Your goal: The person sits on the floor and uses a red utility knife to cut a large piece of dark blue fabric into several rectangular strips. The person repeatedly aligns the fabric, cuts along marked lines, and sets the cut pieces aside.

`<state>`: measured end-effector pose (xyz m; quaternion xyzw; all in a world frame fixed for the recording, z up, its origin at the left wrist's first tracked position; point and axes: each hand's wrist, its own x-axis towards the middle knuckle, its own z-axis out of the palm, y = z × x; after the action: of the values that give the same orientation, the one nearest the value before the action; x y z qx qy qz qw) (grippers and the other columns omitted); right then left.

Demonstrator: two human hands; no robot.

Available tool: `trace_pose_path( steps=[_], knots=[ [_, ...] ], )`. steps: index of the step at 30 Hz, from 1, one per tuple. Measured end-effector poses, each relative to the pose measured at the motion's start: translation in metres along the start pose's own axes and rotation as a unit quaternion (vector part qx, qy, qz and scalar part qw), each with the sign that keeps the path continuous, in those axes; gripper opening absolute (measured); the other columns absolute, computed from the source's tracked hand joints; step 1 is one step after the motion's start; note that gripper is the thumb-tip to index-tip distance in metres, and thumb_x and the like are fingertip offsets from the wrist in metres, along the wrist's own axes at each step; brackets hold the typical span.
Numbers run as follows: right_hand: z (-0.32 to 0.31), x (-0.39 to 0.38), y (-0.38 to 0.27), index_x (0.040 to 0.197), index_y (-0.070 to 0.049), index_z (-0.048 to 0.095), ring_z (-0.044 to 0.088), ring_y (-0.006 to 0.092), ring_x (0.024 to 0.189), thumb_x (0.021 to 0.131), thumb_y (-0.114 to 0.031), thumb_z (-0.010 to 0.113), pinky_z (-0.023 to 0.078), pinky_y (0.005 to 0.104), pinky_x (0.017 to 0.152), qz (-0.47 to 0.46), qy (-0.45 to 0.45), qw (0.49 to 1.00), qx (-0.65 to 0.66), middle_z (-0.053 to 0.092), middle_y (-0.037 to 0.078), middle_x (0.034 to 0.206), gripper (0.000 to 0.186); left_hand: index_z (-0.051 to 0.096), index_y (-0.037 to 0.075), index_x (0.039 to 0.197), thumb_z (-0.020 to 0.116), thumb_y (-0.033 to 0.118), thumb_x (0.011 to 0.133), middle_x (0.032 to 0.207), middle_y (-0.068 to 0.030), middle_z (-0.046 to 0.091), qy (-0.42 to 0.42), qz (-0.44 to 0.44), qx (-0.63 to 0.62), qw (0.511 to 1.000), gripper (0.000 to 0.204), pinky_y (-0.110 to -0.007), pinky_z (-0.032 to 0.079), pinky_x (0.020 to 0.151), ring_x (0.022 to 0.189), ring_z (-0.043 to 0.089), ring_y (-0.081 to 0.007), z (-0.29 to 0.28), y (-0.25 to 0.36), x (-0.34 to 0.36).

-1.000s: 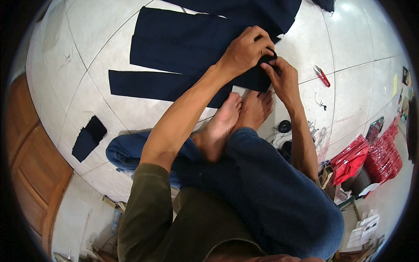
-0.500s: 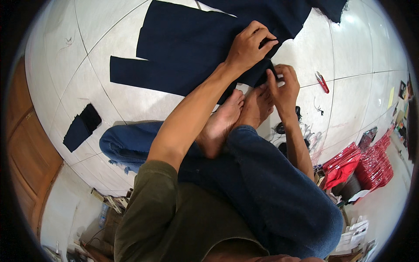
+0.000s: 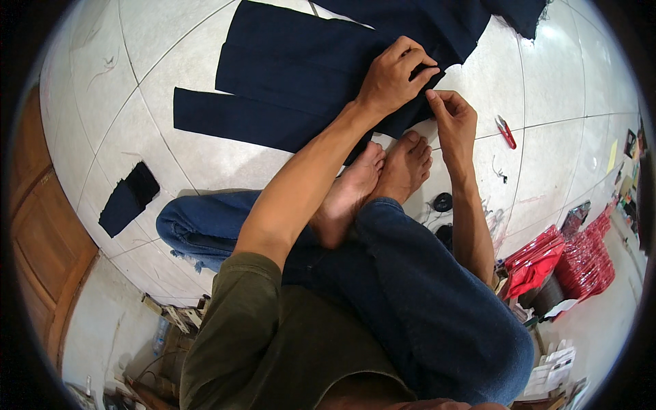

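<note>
A large piece of navy cloth (image 3: 287,58) with cut panels lies spread over the floor in front of my bare feet. My left hand (image 3: 398,76) rests on its right part, thumb and fingers closed in a pinch at the cloth's edge. Just to the right and slightly nearer, my right hand (image 3: 455,119) pinches the edge of the same cloth between thumb and forefinger. The fingertips of both hands are close together. Whether a needle or thread is between them is too small to tell.
Red-handled thread snips (image 3: 506,132) lie on the tiles to the right. A small black spool (image 3: 443,201) sits beside my right forearm, near loose threads. A navy scrap (image 3: 130,198) lies at left. Red plastic-wrapped bundles (image 3: 581,266) stand at right; a wooden door (image 3: 48,239) is far left.
My right hand has moved slightly up and right, off the folded part by my toes, and its fingers have drawn into a pinch. The left hand has shifted slightly right.
</note>
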<state>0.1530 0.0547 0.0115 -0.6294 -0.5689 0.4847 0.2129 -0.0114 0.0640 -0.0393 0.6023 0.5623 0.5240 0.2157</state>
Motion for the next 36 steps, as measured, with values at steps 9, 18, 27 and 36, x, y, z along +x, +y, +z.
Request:
trace_pose_path(
  steps=[9, 18, 27, 36],
  knots=[
    [-0.002, 0.001, 0.017, 0.109, -0.002, 0.066, 0.063, 0.0138, 0.084, 0.106, -0.031, 0.060, 0.051, 0.0292, 0.078, 0.034, -0.054, 0.956, 0.287, 0.068, 0.005, 0.094, 0.030, 0.076, 0.008, 0.097, 0.082, 0.020, 0.085, 0.102, -0.0067, 0.066, -0.004, -0.008, -0.001, 1.000, 0.018, -0.034, 0.058, 0.076, 0.089, 0.069, -0.0236, 0.000, 0.001, 0.001],
    [-0.009, -0.005, -0.008, 0.118, 0.003, 0.067, 0.063, 0.0133, 0.085, 0.104, -0.032, 0.062, 0.053, 0.0294, 0.076, 0.095, -0.008, 0.975, 0.202, 0.068, 0.008, 0.095, 0.038, 0.075, 0.008, 0.098, 0.082, 0.020, 0.086, 0.101, -0.0067, 0.066, -0.004, 0.013, 0.005, 1.000, 0.018, -0.034, 0.058, 0.075, 0.088, 0.069, -0.0236, 0.000, -0.002, -0.001],
    [-0.005, -0.006, -0.008, 0.106, 0.000, 0.073, 0.067, 0.0149, 0.072, 0.095, -0.015, 0.070, 0.054, 0.0322, 0.065, -0.012, -0.009, 1.000, -0.013, 0.073, 0.010, 0.090, 0.019, 0.073, 0.008, 0.103, 0.081, 0.021, 0.087, 0.104, -0.0074, 0.066, -0.022, 0.014, 0.002, 1.000, 0.022, -0.034, 0.059, 0.075, 0.090, 0.070, -0.0245, -0.001, 0.001, 0.000],
    [-0.007, -0.022, -0.036, 0.090, -0.006, 0.067, 0.068, 0.0193, 0.070, 0.084, -0.006, 0.072, 0.052, 0.0330, 0.063, -0.219, 0.042, 0.945, -0.241, 0.068, 0.006, 0.082, 0.008, 0.073, 0.012, 0.110, 0.083, 0.025, 0.080, 0.105, -0.0039, 0.069, -0.104, 0.117, 0.098, 0.983, 0.034, -0.043, 0.050, 0.102, 0.109, 0.064, -0.0244, -0.045, 0.014, -0.031]
  ],
)
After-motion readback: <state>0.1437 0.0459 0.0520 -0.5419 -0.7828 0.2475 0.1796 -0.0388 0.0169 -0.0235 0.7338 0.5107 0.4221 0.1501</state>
